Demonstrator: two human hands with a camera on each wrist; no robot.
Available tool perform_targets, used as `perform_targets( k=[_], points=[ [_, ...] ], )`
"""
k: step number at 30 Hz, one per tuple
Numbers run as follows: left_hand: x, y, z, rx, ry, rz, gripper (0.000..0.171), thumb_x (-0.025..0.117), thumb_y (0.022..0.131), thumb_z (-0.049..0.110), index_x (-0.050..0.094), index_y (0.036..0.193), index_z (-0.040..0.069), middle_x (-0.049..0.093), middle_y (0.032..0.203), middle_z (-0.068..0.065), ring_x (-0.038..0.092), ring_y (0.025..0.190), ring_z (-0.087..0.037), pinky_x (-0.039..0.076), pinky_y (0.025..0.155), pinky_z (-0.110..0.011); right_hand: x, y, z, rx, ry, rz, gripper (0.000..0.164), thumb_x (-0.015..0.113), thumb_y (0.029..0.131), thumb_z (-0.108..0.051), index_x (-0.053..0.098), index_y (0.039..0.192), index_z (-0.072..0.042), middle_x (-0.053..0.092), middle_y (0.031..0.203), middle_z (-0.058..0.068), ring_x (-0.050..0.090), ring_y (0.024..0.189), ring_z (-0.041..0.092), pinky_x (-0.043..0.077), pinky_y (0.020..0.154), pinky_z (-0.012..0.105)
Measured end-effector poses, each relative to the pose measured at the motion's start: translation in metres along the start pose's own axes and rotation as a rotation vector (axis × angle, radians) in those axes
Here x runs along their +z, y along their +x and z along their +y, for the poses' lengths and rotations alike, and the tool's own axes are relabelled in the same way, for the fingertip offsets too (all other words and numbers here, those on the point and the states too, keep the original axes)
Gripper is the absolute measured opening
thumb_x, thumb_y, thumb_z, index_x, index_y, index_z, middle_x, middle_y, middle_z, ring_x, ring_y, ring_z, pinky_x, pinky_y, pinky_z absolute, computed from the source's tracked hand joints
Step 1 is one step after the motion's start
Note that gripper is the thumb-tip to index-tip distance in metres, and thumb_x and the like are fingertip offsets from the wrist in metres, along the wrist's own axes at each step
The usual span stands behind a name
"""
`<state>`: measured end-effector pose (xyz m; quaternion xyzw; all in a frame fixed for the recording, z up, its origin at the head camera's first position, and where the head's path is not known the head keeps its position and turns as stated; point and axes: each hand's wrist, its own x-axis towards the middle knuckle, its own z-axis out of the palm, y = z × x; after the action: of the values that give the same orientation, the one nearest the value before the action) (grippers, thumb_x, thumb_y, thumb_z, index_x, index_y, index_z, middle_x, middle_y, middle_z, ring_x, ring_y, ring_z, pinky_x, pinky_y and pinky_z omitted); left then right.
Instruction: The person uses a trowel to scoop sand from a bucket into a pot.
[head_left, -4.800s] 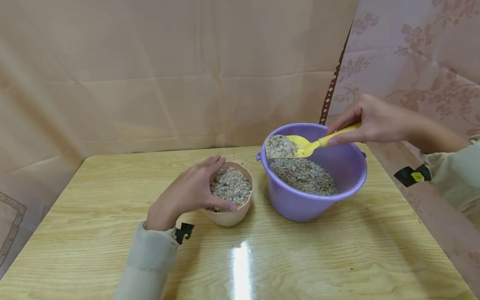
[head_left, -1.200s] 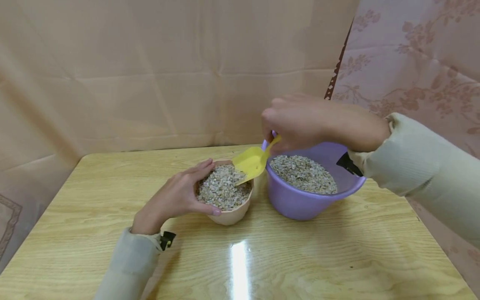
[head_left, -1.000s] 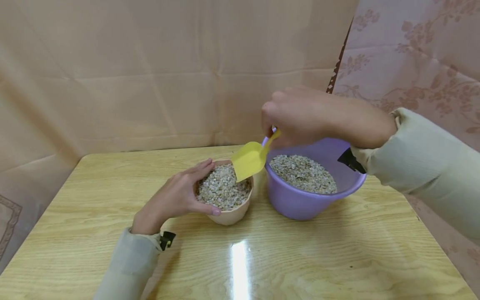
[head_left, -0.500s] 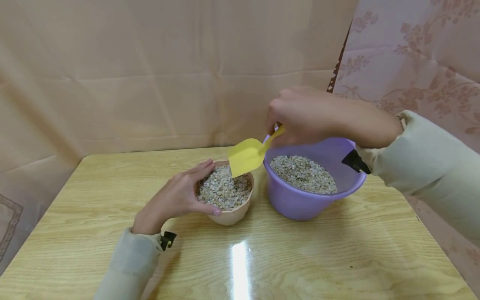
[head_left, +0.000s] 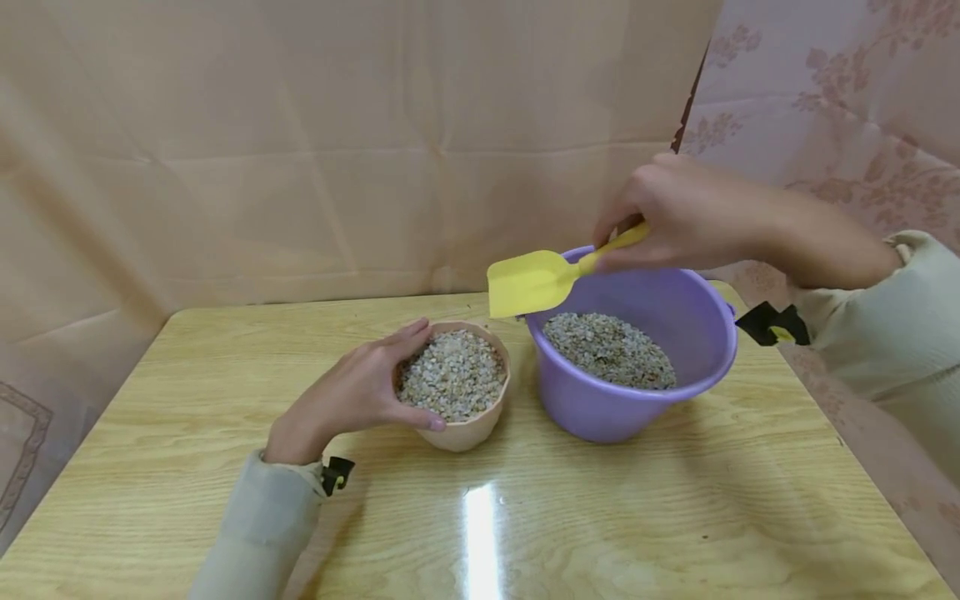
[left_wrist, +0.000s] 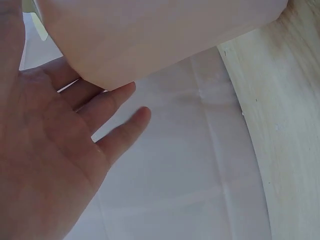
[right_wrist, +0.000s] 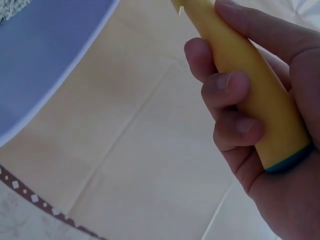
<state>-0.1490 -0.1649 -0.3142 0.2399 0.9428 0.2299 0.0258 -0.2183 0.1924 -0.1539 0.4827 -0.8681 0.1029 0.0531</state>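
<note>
My left hand (head_left: pixel 352 392) holds a peach faceted pot (head_left: pixel 461 435) on the table, thumb at the near rim and fingers at the far left side. Pale gravel (head_left: pixel 453 375) fills the pot close to its rim. In the left wrist view the fingers lie against the pot wall (left_wrist: pixel 150 42). My right hand (head_left: pixel 697 212) grips the handle of a yellow scoop (head_left: pixel 528 285), its fingers wrapped round it in the right wrist view (right_wrist: pixel 250 85). The scoop's blade hangs over the left rim of a purple bucket (head_left: pixel 592 414), its underside facing up. Gravel (head_left: pixel 611 350) also covers the bucket's bottom.
The wood-grain table (head_left: pixel 600 517) carries the pot and bucket side by side, a narrow gap between them. A beige cloth (head_left: pixel 300 150) hangs behind the table, a floral one (head_left: pixel 840 92) at the right. A black clip sits at each cuff.
Earlier the scoop carried gravel over the bucket, then tipped it into the pot. The right hand has since drawn the scoop up and right, off the pot. The left hand stays at the pot.
</note>
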Motion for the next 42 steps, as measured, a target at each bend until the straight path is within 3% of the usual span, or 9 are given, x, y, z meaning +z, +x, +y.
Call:
perform_targets(
  k=[6,13,21,28,37,42],
  points=[
    [-0.003,0.001,0.006,-0.01,0.024,0.022,0.116,0.071,0.064,0.081,0.037,0.155,0.017,0.031,0.16,-0.006,0.035,0.143,-0.033,0.035,0.11,-0.055,-0.004,-0.018,0.013,0.038,0.007,0.045,0.011,0.086,0.08,-0.026,0.08,0.087,-0.021,0.069,0.073,-0.015,0.055,0.056,0.002,0.044,0.051,0.018],
    [-0.006,0.003,0.024,-0.015,0.067,0.073,0.098,0.065,0.076,0.077,0.039,0.154,0.024,0.032,0.16,-0.005,0.04,0.139,-0.038,0.038,0.106,-0.059,-0.002,-0.032,0.026,0.042,-0.009,0.044,0.013,0.087,0.078,-0.022,0.081,0.089,-0.022,0.069,0.072,-0.017,0.05,0.053,0.001,0.038,0.049,0.017],
    [-0.007,0.013,0.045,0.053,0.103,0.148,0.084,0.06,0.086,0.069,0.047,0.15,0.018,0.04,0.156,-0.007,0.049,0.133,-0.033,0.042,0.105,-0.052,-0.001,-0.048,0.035,0.133,-0.031,0.037,0.013,0.088,0.077,-0.024,0.08,0.087,-0.028,0.066,0.07,-0.019,0.054,0.055,0.002,0.044,0.05,0.019],
    [-0.005,0.023,0.06,0.105,0.12,0.164,0.079,0.062,0.089,0.064,0.048,0.149,0.016,0.042,0.155,-0.006,0.051,0.132,-0.032,0.044,0.104,-0.05,0.008,-0.054,0.042,0.189,-0.029,-0.064,0.008,0.084,0.081,-0.029,0.078,0.087,-0.028,0.068,0.071,-0.016,0.057,0.055,0.001,0.047,0.049,0.021],
    [0.001,0.034,0.074,0.207,0.123,0.181,0.075,0.065,0.091,0.057,0.047,0.15,0.015,0.047,0.15,-0.014,0.055,0.128,-0.032,0.045,0.103,-0.048,0.024,-0.054,0.048,0.289,-0.034,-0.193,0.012,0.086,0.079,-0.027,0.08,0.089,-0.024,0.073,0.082,-0.01,0.063,0.067,0.003,0.052,0.059,0.023],
    [0.005,0.039,0.082,0.227,0.158,0.172,0.075,0.062,0.09,0.061,0.043,0.152,0.023,0.052,0.146,-0.008,0.065,0.103,-0.017,0.054,0.079,-0.036,0.031,-0.053,0.051,0.315,-0.044,-0.233,0.013,0.085,0.079,-0.025,0.08,0.089,-0.02,0.073,0.084,-0.006,0.064,0.07,0.007,0.054,0.061,0.027]
  ],
)
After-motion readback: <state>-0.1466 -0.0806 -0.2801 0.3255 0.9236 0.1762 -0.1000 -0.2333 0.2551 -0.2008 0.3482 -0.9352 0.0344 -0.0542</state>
